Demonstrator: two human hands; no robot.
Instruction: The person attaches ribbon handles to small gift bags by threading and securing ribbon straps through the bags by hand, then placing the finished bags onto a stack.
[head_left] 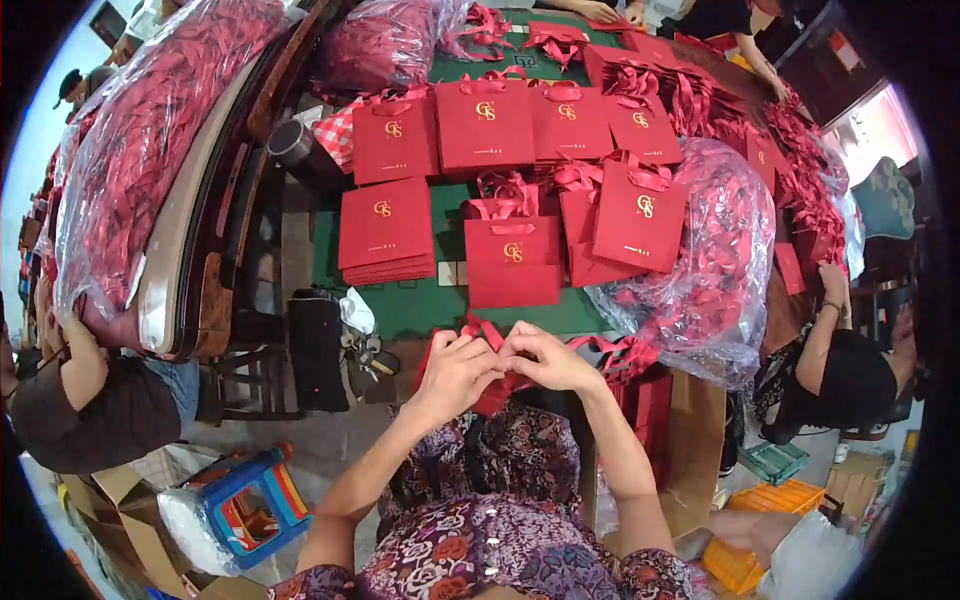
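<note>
Left hand (458, 372) and right hand (548, 358) meet at the green tabletop's (388, 314) near edge, fingertips pinching red ribbon (486, 332) above a partly hidden red paper bag (492, 402); looks unfinished. On tabletop's far side: ribbon-handled gift bags (485, 130), apparently done. Tabletop's left: bag stack (386, 228), no ribbon visible.
</note>
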